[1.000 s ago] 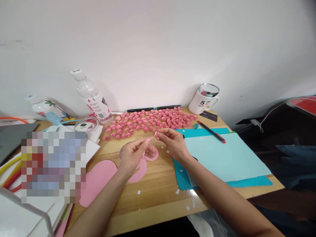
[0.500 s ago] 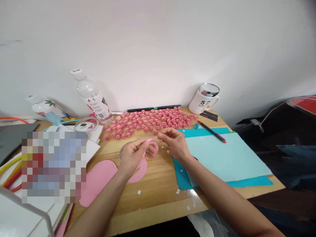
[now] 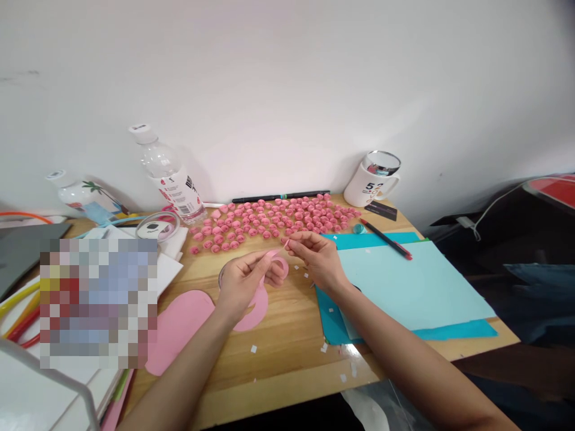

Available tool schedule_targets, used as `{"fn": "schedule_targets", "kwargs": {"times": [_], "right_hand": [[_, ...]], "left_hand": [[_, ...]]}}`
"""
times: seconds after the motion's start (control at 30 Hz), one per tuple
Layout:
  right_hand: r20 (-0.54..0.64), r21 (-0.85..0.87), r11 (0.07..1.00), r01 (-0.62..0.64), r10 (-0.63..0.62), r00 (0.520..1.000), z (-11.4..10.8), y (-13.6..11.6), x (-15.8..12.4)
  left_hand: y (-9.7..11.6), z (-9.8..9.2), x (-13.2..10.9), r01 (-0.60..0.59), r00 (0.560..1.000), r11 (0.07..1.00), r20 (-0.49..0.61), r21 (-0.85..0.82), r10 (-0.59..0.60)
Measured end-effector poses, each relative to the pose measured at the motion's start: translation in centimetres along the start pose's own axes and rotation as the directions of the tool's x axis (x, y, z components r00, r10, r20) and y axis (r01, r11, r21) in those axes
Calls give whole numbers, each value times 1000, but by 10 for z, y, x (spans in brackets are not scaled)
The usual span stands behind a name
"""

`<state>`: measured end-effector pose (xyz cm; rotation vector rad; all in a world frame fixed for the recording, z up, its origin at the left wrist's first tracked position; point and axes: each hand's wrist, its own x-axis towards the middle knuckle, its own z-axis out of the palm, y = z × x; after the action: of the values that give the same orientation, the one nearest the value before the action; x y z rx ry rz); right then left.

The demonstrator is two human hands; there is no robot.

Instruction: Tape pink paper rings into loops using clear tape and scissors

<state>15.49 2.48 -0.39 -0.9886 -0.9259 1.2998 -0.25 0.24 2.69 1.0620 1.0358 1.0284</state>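
Observation:
My left hand (image 3: 242, 278) is closed on a pink paper spiral (image 3: 260, 311), its thumb pressing the strip against the fingers. One coil curls past the fingertips and a wider ring hangs below. My right hand (image 3: 321, 260) pinches the tip of the pink strip between thumb and fingertips, just right of the left hand. Behind both hands lie many rolled pink paper roses (image 3: 253, 231). Pink paper discs (image 3: 179, 329) overlap on the table beside my left forearm. A roll of tape (image 3: 221, 276) is partly hidden behind my left hand.
Light blue sheets (image 3: 413, 293) lie under and beyond my right wrist, with a pen (image 3: 389, 240) on them. A mug (image 3: 366, 184) and a bottle (image 3: 173, 182) stand by the wall. White paper scraps (image 3: 254, 349) dot the wooden table (image 3: 287, 359). Books and papers crowd the left.
My right fingers have shifted slightly, and a bit of pink strip now shows at their tips. My left hand and the spiral stay almost where they were.

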Motion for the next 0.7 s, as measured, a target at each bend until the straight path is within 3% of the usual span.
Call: {"fn": "schedule_targets", "kwargs": {"times": [0.27, 0.43, 0.7], "right_hand": [[16, -29, 999, 30, -29, 999, 0, 0, -1], [-24, -7, 1000, 29, -29, 999, 0, -1, 0], [12, 81, 997, -1, 0, 1000, 0, 0, 1]], "left_hand": [[1, -1, -1, -26, 997, 999, 80, 41, 23], [-1, -3, -2, -59, 996, 996, 73, 69, 54], [-2, -6, 0, -94, 995, 992, 52, 87, 89]]}}
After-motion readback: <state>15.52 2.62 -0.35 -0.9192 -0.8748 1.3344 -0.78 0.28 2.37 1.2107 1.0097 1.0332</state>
